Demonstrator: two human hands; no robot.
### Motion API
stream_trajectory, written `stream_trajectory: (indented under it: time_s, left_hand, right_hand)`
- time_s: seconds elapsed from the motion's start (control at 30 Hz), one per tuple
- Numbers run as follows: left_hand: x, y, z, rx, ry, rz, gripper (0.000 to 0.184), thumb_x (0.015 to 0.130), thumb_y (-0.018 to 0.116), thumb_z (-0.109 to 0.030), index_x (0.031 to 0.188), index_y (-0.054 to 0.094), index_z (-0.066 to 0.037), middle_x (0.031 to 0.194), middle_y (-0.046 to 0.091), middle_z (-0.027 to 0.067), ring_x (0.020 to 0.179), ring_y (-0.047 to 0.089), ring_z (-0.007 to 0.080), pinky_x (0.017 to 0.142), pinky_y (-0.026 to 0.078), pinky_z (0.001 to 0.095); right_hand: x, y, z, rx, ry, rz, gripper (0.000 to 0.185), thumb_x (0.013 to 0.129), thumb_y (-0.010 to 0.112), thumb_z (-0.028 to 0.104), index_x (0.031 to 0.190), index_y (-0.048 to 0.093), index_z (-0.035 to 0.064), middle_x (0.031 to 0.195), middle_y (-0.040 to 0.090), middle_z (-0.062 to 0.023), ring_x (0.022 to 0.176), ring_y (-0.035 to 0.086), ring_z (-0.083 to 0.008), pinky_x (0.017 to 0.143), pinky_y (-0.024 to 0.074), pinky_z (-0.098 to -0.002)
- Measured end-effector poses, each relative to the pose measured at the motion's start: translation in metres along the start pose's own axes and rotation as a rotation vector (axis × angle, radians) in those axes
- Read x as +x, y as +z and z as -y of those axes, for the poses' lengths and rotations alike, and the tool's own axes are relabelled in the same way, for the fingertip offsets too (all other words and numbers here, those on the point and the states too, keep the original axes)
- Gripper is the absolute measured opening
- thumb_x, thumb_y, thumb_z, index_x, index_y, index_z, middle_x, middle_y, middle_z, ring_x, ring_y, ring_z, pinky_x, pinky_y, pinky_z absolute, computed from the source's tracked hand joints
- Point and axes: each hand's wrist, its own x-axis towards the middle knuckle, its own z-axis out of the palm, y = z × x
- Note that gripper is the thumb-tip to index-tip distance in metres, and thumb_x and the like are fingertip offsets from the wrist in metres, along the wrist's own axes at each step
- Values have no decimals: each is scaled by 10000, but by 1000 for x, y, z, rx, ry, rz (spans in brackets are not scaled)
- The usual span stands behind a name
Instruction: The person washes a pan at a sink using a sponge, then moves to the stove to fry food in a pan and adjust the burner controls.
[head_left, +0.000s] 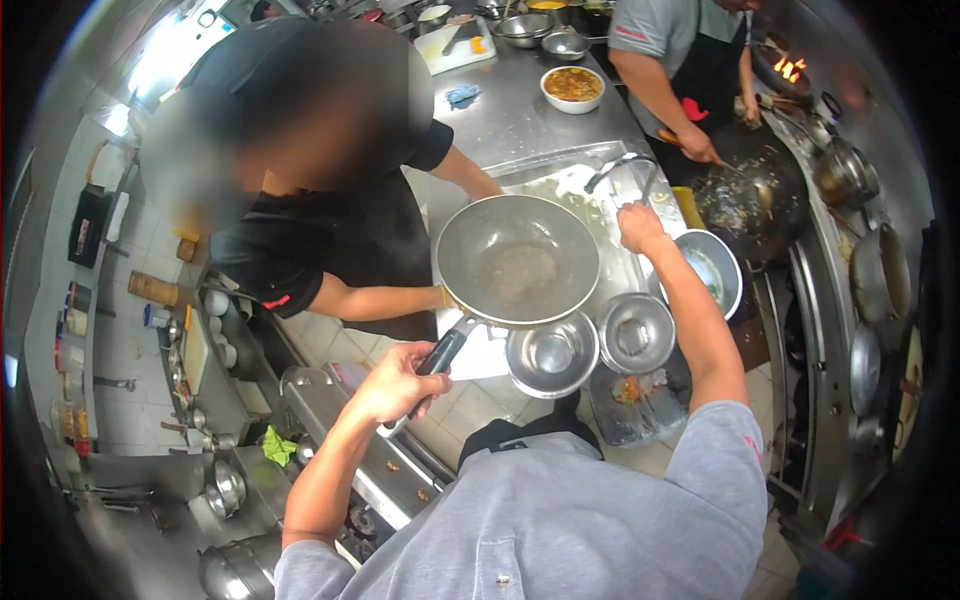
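My left hand (400, 383) grips the black handle (443, 352) of a wide pan (518, 262), whose inside looks wet and whitish-brown at the middle. The pan is over the near left part of the sink area. At the upper right of the pan, my right hand (640, 227) is closed at the lower end of a curved metal faucet (622, 170); the fingers are partly hidden. Just below the pan are two steel bowls (553, 355) (637, 333). A larger metal pot (706, 270) stands beside my right forearm.
A co-worker in black (350, 220) stands at the left, arms reaching beside the pan. Another person (680, 60) stirs a large wok (745, 190) at the upper right, near flames (789, 70). A bowl of soup (573, 88) stands on the steel counter (500, 105).
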Motion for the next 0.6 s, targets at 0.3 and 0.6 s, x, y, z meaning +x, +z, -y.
stream_trajectory:
  time_s: [0.3, 0.6]
  left_hand:
    - [51, -19, -4, -4, 4, 30, 188, 760, 661, -53, 900, 561, 22, 663, 538, 31, 453, 510, 102, 426, 394, 258]
    - [114, -16, 25, -42, 39, 91, 182, 761, 642, -7, 912, 542, 16, 649, 525, 29, 430, 511, 120, 401, 408, 269]
  right_hand:
    - [56, 13, 5, -274, -43, 239, 273, 853, 507, 106, 1052, 673, 20, 1155, 656, -141, 1232, 500, -288, 997, 417, -436]
    - [10, -29, 44, 734, 89, -470, 207, 847, 540, 114, 937, 694, 9, 881, 698, -201, 796, 680, -338, 747, 527, -411]
